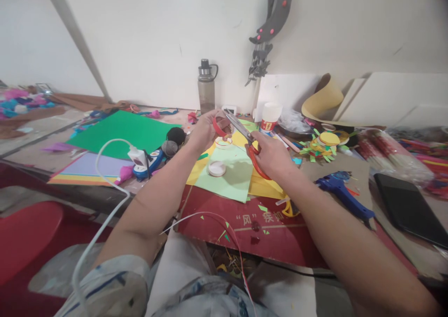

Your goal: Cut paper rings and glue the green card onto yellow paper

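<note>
My left hand [209, 129] is closed on a curved red strip [220, 127], raised above the table; it looks like a piece of a paper cup. Orange-handled scissors [241, 129] are in my right hand [271, 154], their blades pointing up and left towards the strip. Whether the blades touch it I cannot tell. Below my hands, a round white disc-like piece [217, 168] lies on a light green sheet [234, 184]. A pale ring with a red line [224, 142] sits just behind it. Yellow paper [268, 187] shows under the green sheet.
A paper cup [271, 116] and a grey bottle [206, 90] stand at the back. Leftward are a green sheet [122, 132] and a power strip [149, 164] with a white cable. Rightward lie a blue glue gun [345, 198], a black phone [409, 207] and a paper-decorated craft piece [324, 144].
</note>
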Motion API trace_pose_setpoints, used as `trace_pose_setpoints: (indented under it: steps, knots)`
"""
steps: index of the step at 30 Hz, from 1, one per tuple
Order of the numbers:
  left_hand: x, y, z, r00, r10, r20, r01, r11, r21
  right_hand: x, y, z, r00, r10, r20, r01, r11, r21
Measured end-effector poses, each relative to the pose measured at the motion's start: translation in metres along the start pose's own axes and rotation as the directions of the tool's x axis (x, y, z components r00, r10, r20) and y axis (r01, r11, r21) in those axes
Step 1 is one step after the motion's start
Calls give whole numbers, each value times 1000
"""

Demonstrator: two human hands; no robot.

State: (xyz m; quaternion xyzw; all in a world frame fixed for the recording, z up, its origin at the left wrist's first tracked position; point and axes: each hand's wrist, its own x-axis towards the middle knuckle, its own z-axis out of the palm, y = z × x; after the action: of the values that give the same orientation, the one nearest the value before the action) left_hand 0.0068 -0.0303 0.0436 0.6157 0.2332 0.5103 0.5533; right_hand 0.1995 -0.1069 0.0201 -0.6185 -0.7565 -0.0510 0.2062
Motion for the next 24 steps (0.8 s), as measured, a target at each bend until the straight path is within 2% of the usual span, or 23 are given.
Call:
trace_pose_setpoints:
  steps: [10,17,24]
  knots:
    - [0,1,-2,1000,-24,19,25,1000,-11,0,0,2,1000,-9,-21,8,1000,-27]
    - [6,-5,-6,991,67,-117,-66,998,16,0,2,4,999,21,-30,-21,1000,-16]
    - [6,-7,-8,990,70,-124,-68,998,17,0,0,2,999,38,-3,-39,998,-56]
